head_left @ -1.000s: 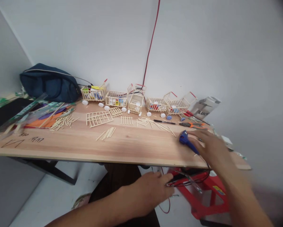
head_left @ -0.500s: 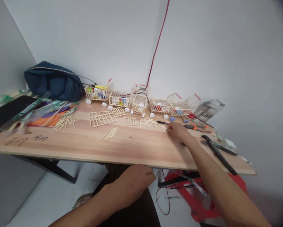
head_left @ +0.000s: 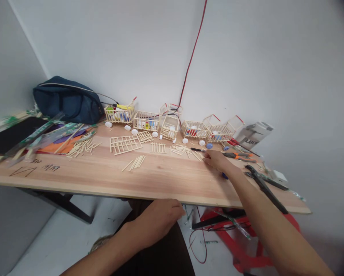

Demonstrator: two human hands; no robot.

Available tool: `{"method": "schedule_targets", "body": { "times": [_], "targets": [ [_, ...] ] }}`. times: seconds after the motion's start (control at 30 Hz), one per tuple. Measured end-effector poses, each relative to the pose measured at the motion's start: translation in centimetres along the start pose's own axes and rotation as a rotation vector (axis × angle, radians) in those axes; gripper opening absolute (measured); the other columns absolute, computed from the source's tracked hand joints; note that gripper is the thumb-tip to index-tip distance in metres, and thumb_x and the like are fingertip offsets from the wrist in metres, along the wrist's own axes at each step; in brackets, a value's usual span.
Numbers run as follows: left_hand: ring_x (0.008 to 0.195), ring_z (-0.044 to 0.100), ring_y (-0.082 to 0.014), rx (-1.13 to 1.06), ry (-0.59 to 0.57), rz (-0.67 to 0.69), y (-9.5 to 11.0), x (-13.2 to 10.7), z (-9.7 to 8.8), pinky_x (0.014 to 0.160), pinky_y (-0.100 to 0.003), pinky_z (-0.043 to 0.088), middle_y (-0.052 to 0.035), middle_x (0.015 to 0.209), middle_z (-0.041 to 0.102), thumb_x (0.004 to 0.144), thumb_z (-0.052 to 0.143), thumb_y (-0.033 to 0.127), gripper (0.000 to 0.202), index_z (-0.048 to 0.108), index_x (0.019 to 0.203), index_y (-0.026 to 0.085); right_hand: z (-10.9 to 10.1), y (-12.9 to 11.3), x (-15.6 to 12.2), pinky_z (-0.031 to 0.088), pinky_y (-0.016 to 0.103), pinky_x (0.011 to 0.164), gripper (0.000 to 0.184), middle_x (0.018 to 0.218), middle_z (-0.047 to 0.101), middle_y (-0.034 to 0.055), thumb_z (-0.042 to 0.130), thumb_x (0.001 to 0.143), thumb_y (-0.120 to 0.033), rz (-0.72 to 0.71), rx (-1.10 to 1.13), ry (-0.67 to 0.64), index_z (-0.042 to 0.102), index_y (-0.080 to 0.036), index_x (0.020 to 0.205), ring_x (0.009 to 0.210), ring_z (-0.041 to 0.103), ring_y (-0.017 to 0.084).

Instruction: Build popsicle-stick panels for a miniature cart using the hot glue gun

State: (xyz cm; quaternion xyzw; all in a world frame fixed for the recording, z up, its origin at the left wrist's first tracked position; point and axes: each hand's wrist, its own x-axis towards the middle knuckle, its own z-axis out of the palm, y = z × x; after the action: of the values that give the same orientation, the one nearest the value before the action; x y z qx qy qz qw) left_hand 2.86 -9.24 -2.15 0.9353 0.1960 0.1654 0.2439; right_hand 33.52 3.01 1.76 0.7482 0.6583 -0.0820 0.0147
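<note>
My right hand [head_left: 217, 161] rests on the wooden table with its fingers bent down and together. The fingertips are at the right end of a loose group of thin wooden sticks [head_left: 183, 150], close to a black pen [head_left: 197, 149]. Whatever they pinch, if anything, is hidden. A small dark blue piece [head_left: 225, 176] peeks out beneath my right wrist. My left hand [head_left: 163, 217] hovers by the table's front edge, over my lap, its fingers curled together and their inner side out of sight. Stick-built grids [head_left: 125, 144] and a small ladder-like frame [head_left: 158, 147] lie left of my right hand.
Several miniature stick carts [head_left: 146, 120] line the wall. Pliers with orange handles [head_left: 239, 156], a large black-handled tool [head_left: 265, 188] and a white box [head_left: 255, 134] are at right. A blue bag [head_left: 68, 99] and a stick pile [head_left: 82, 147] occupy the left.
My left hand has shifted slightly left. My right hand stays nearly in place, with more of the blue piece showing beneath the wrist. The view has moved a little.
</note>
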Motion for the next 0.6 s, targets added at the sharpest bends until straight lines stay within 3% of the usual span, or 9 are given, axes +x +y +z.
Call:
{"method": "schedule_targets", "body": {
  "times": [0.1,0.2,0.27,0.37,0.47,0.6],
  "targets": [
    [0.087,0.063,-0.0157,-0.035,0.03,0.005,0.0,0.0,-0.1,0.077,-0.024,0.046,-0.0043,0.093,0.069,0.094,0.042,0.01,0.024,0.065,0.089,0.016,-0.3,0.8,0.0,0.054,0.042,0.086,0.035,0.121,0.061,0.0093,0.058,0.093,-0.036,0.001,0.102,0.068,0.058,-0.016,0.122,0.103,0.062,0.021],
    [0.088,0.064,-0.0159,-0.093,0.092,-0.007,0.0,0.0,-0.2,0.078,-0.024,0.048,-0.0057,0.095,0.069,0.095,0.042,0.01,0.025,0.066,0.095,0.015,-1.1,1.4,-0.5,0.052,0.033,0.075,0.023,0.093,0.067,0.0064,0.058,0.09,-0.034,-0.029,0.25,0.124,0.065,-0.014,0.096,0.087,0.063,0.019],
    [0.09,0.065,-0.0159,-0.166,0.172,-0.026,-0.1,0.1,-0.3,0.08,-0.024,0.049,-0.0068,0.097,0.07,0.095,0.041,0.012,0.027,0.067,0.101,0.015,-1.5,1.2,-1.3,0.047,0.028,0.065,0.02,0.074,0.064,0.0028,0.057,0.086,-0.035,-0.077,0.376,0.122,0.062,-0.016,0.081,0.071,0.059,0.016],
    [0.093,0.066,-0.0162,-0.286,0.348,-0.102,-0.4,0.4,-0.9,0.084,-0.026,0.05,-0.007,0.1,0.072,0.093,0.044,0.013,0.027,0.069,0.102,0.016,-1.7,-0.3,-3.3,0.042,0.026,0.057,0.024,0.069,0.059,-0.0004,0.052,0.084,-0.042,-0.159,0.571,0.08,0.056,-0.019,0.082,0.06,0.05,0.012],
    [0.093,0.067,-0.0171,-0.428,0.515,-0.272,-1.1,0.9,-2.1,0.086,-0.028,0.05,-0.0063,0.099,0.074,0.087,0.05,0.014,0.025,0.072,0.101,0.016,-1.4,-2.8,-5.7,0.043,0.025,0.06,0.033,0.074,0.057,-0.0009,0.052,0.082,-0.053,-0.238,0.722,0.043,0.054,-0.02,0.086,0.063,0.049,0.011],
    [0.075,0.063,-0.0143,-0.733,0.626,-0.469,-2.5,2.2,-4.2,0.068,-0.026,0.051,-0.0071,0.094,0.073,0.081,0.06,0.024,0.029,0.071,0.106,0.014,-0.8,-6.1,-7.9,0.037,0.024,0.059,0.039,0.07,0.053,-0.0026,0.064,0.076,-0.056,-0.305,0.961,-0.06,0.054,-0.019,0.083,0.061,0.045,0.01]
  ]
}}
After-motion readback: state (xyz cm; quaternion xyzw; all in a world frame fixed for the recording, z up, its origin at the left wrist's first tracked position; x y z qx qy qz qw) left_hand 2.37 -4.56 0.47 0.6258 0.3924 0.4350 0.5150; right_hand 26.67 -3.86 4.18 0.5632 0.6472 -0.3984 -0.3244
